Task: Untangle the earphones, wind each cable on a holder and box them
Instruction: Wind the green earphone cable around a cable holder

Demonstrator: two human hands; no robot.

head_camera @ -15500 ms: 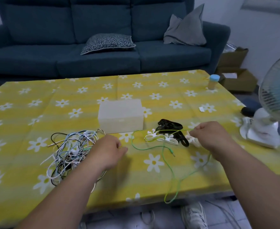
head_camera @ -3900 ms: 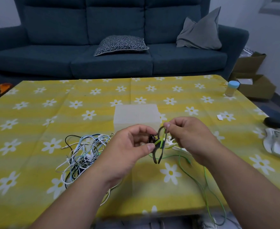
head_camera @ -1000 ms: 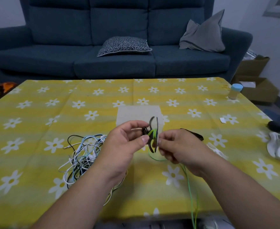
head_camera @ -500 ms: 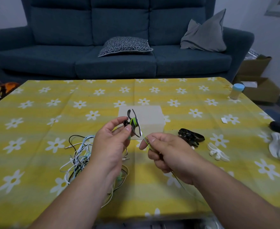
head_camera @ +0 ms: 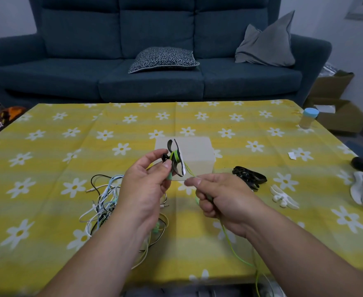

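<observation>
Yellow daisy tablecloth point(head_camera: 47, 159): left hand point(head_camera: 146, 189) pinches black holder point(head_camera: 176, 162), long axis twelve-to-six; right hand point(head_camera: 221, 198), at four o'clock, grips green cable point(head_camera: 232, 251).

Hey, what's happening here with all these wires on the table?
A person is winding a green cable onto a black holder. The left hand pinches the holder above the table, with a few turns on it. The right hand grips the cable, whose loose end trails off the near edge. More earphones lie in a tangle at the left, spare holders lie at the right, and the box sits behind the hands.
</observation>
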